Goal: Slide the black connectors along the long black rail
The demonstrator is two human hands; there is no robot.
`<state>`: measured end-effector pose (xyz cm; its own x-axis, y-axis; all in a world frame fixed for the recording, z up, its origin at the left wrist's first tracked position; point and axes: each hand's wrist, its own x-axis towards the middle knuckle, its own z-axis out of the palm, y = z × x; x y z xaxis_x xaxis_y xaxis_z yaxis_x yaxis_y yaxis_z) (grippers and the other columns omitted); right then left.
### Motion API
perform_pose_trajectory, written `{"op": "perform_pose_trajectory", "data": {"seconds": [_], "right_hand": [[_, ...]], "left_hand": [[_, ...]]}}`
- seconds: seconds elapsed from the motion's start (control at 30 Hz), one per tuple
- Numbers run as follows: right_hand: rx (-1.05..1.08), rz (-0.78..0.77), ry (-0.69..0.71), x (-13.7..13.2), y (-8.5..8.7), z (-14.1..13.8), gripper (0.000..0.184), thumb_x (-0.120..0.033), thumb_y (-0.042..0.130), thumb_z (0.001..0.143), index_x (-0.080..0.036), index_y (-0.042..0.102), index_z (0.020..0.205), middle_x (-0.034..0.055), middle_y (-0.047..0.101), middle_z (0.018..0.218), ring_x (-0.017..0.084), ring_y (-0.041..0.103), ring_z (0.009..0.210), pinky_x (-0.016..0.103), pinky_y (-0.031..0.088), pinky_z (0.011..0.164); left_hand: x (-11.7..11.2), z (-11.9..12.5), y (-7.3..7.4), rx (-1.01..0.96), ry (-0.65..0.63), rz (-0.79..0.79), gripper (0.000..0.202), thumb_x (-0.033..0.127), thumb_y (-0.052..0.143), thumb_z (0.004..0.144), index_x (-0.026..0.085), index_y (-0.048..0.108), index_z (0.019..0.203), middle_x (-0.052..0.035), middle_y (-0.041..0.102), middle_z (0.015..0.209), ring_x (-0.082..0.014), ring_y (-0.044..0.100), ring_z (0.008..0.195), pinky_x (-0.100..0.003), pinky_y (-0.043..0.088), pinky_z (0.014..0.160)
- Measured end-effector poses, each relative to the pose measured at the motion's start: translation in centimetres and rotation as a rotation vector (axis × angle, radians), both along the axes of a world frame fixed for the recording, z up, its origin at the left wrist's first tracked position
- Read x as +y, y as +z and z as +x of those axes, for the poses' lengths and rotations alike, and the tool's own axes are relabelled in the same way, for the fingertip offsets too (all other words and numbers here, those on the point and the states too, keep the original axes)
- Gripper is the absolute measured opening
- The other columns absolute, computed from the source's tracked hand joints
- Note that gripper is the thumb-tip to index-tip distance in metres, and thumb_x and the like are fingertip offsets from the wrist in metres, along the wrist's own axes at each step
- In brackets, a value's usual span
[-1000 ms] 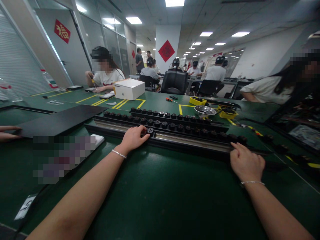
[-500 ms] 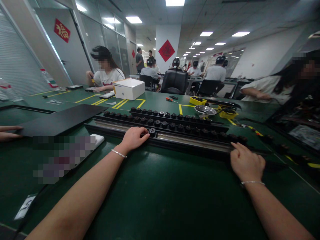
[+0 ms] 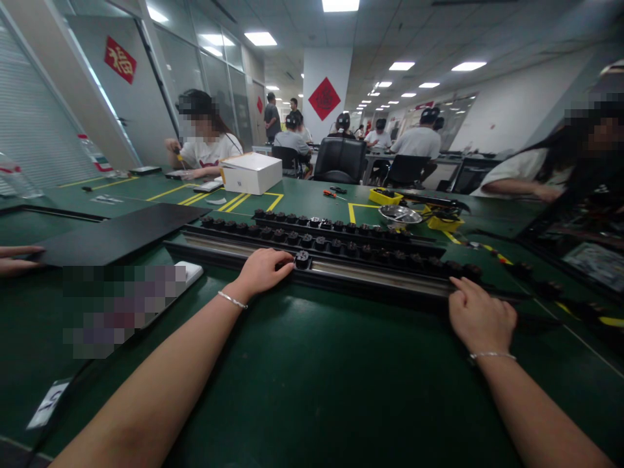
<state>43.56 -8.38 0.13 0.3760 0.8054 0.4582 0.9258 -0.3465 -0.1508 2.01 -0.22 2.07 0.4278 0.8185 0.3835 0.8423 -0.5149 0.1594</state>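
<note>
The nearest black rail (image 3: 370,278), a long channel with a bare metallic strip inside, lies across the table in front of me. One small black socket module (image 3: 302,259) with a round face sits in it near the middle. My left hand (image 3: 263,270) is bent over the rail, its thumb and index fingertips at the module's left side. Its other fingers are partly hidden behind the rail. Toward the rail's right end, my right hand (image 3: 481,315) is closed on it, index finger on the top edge. Behind lie two rows of similar black modules (image 3: 336,246).
At left lie a black panel (image 3: 121,234), touched by another person's hand (image 3: 19,259), and a white power strip (image 3: 194,270). Farther back stand a white box (image 3: 252,174), a metal dish (image 3: 400,215) and yellow bins (image 3: 386,197). Co-workers sit left and right.
The socket module has slid a little to the right along the rail, with my left thumb following it. My right hand has stayed in place. The co-worker's arm at right has shifted right.
</note>
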Motion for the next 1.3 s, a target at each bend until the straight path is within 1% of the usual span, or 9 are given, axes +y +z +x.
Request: {"op": "perform_pose_trajectory", "data": {"seconds": [0.23,0.37,0.53,0.77,0.93,1.13,1.3], "right_hand": [[0.016,-0.024,-0.015,-0.11,0.29,-0.39,0.048,-0.029,0.029,0.087,-0.021,0.06,0.123,0.007,0.055,0.132,0.029,0.058,0.1,0.052,0.035,0.096],[0.022,-0.004,-0.035,-0.17,0.28,-0.66,0.049,-0.027,0.028,0.086,-0.021,0.06,0.122,0.0061,0.053,0.133,0.028,0.057,0.102,0.05,0.033,0.097],[0.008,0.001,-0.016,-0.22,0.26,-0.73,0.049,-0.029,0.027,0.086,-0.021,0.06,0.121,0.0061,0.054,0.132,0.028,0.057,0.099,0.051,0.034,0.096],[0.022,-0.019,-0.029,-0.3,0.55,-0.88,0.05,-0.029,0.027,0.086,-0.02,0.06,0.122,0.006,0.053,0.133,0.028,0.057,0.102,0.05,0.033,0.098],[0.02,-0.033,-0.024,-0.2,0.42,-0.53,0.05,-0.03,0.026,0.087,-0.021,0.059,0.123,0.0051,0.053,0.133,0.028,0.058,0.1,0.05,0.034,0.097],[0.012,-0.017,-0.007,-0.06,0.23,-0.24,0.048,-0.03,0.028,0.088,-0.02,0.06,0.123,0.0086,0.055,0.131,0.03,0.058,0.099,0.054,0.035,0.096],[0.015,-0.003,-0.029,0.05,0.1,-0.34,0.048,-0.029,0.029,0.088,-0.02,0.061,0.122,0.0068,0.055,0.132,0.029,0.058,0.1,0.053,0.035,0.097]], "left_hand": [[-0.15,0.23,0.07,0.023,-0.036,0.007,0.035,0.044,0.043,0.088,0.025,0.065,0.107,-0.002,0.071,0.101,-0.0209,0.062,0.092,-0.036,0.043,0.084],[-0.27,0.37,0.22,0.032,-0.039,-0.005,0.035,0.043,0.044,0.087,0.025,0.065,0.109,-0.003,0.071,0.1,-0.0213,0.062,0.092,-0.037,0.043,0.086],[-0.38,0.42,0.18,0.047,-0.068,0.003,0.035,0.043,0.044,0.087,0.026,0.065,0.11,-0.0036,0.071,0.1,-0.0208,0.062,0.093,-0.037,0.043,0.086],[-0.67,0.49,0.4,0.096,-0.123,0.093,0.035,0.04,0.042,0.089,0.026,0.065,0.112,-0.0036,0.071,0.095,-0.0199,0.061,0.089,-0.036,0.042,0.084],[-0.68,0.35,0.58,0.153,-0.176,0.109,0.036,0.04,0.042,0.089,0.026,0.065,0.113,-0.0035,0.07,0.086,-0.0199,0.061,0.086,-0.036,0.041,0.083],[-0.59,0.3,0.55,0.135,-0.206,0.107,0.035,0.039,0.044,0.089,0.026,0.065,0.113,-0.0044,0.07,0.094,-0.02,0.061,0.091,-0.036,0.041,0.085],[-0.47,0.43,0.39,0.131,-0.22,0.095,0.035,0.038,0.045,0.089,0.025,0.064,0.115,-0.0038,0.07,0.094,-0.0193,0.062,0.09,-0.035,0.043,0.084]]}}
